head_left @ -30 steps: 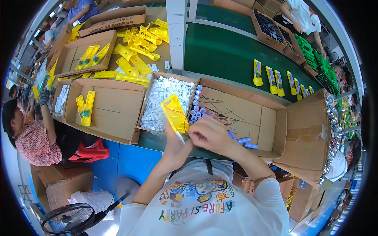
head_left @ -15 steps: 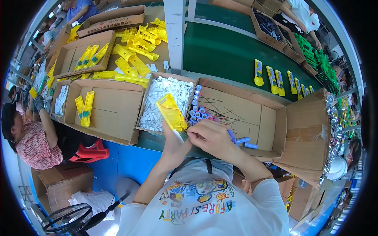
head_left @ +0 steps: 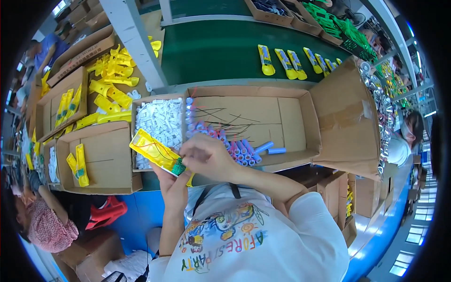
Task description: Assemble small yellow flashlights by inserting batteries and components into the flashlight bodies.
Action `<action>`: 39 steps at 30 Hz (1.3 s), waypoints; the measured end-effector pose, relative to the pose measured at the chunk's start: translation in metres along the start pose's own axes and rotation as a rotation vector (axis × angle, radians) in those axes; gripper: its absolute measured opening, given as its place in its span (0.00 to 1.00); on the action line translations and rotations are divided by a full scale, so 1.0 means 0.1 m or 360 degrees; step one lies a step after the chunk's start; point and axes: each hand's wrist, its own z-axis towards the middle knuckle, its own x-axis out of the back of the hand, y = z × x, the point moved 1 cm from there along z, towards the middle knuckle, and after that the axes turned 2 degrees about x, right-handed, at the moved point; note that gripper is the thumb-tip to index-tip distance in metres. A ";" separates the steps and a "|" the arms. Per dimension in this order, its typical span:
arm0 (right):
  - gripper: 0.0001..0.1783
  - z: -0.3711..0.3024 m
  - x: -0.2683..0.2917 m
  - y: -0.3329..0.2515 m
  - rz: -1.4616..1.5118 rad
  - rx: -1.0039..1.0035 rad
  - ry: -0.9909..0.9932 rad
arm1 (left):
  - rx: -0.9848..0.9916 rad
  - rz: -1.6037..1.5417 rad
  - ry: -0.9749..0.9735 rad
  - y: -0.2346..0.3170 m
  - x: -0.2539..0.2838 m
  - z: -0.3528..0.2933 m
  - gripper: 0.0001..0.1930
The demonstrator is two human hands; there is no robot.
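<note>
My left hand (head_left: 172, 184) grips a yellow plastic housing (head_left: 149, 147) by its lower end, tilted over the tray of white parts. A small green circuit board (head_left: 178, 167) sits at the housing's near end, and thin dark and red wires run along its open face. Right beside the board is my right hand (head_left: 212, 157), its fingers bent together in a pinch. What lies between those fingertips is too blurred to make out. Several blue-purple cylindrical battery cells (head_left: 240, 151) with wires lie just beyond my right hand in a cardboard tray (head_left: 286, 110).
Small white parts fill a box (head_left: 159, 117) ahead. At the left, a cardboard tray (head_left: 105, 181) holds yellow housings (head_left: 81, 164). Filled yellow housings (head_left: 266, 61) line the green belt (head_left: 206, 51). A metal post (head_left: 136, 42) rises at the back left. A co-worker (head_left: 49, 223) sits at the left.
My view has swung, so the scene sits further left and lower. The housing is now tilted more to the left, and its circuit board shows plainly. My right hand stays close beside it.
</note>
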 end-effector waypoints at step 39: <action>0.08 0.10 0.20 -0.16 -0.0580 0.0533 -0.0742 | 0.0149 0.0197 0.0069 0.05 -0.05 0.04 0.22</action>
